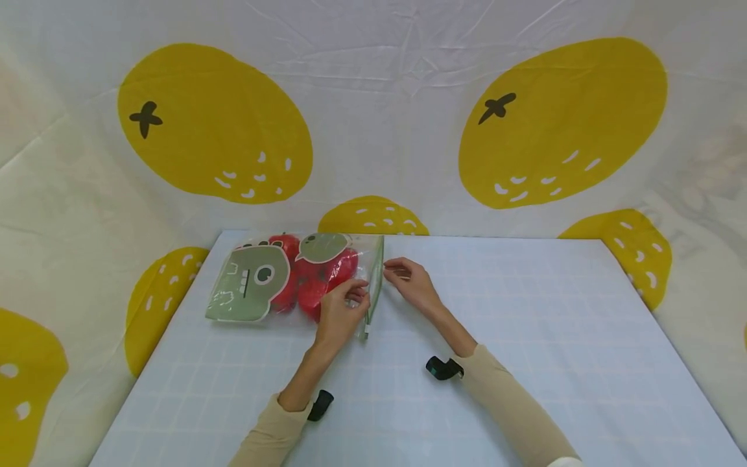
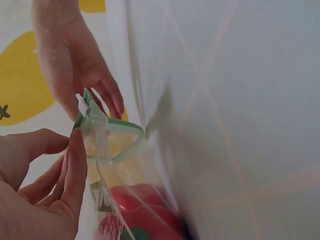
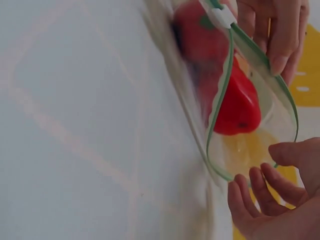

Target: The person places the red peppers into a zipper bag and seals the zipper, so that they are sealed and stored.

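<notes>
In the head view, a clear zip bag with a green monster print lies on its side at the back left of the table. Red bell peppers show through the plastic. Green edging and a white slider line its mouth, which gapes in the right wrist view. My left hand pinches the rim of the mouth between thumb and finger. At the far part of the mouth is my right hand, its fingers loosely bent and spread from the thumb, their tips by the green rim.
Beneath everything is a table with a pale checked cloth. A white curtain with large yellow fruit prints hangs right behind it. Black wrist cameras sit at both sleeve cuffs.
</notes>
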